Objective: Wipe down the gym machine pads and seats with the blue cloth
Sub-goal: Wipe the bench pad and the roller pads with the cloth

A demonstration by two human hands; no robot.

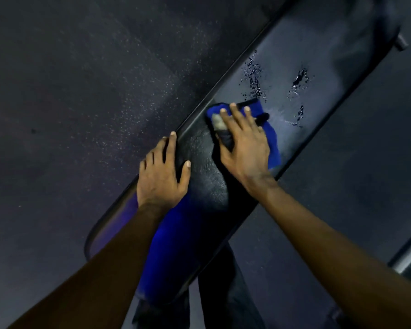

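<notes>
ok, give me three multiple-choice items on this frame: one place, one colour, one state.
1. The cloth lies:
A. under the right hand
B. on the floor
C. in a bucket

2. Cloth colour?
A. red
B. blue
C. white

3. The pad ahead of the cloth is:
A. torn open
B. covered by a towel
C. spotted with droplets

Answers:
1 A: the hand's fingers are spread flat on it.
2 B: blue shows around the hand.
3 C: dark beads sit on the pad past the fingertips.
</notes>
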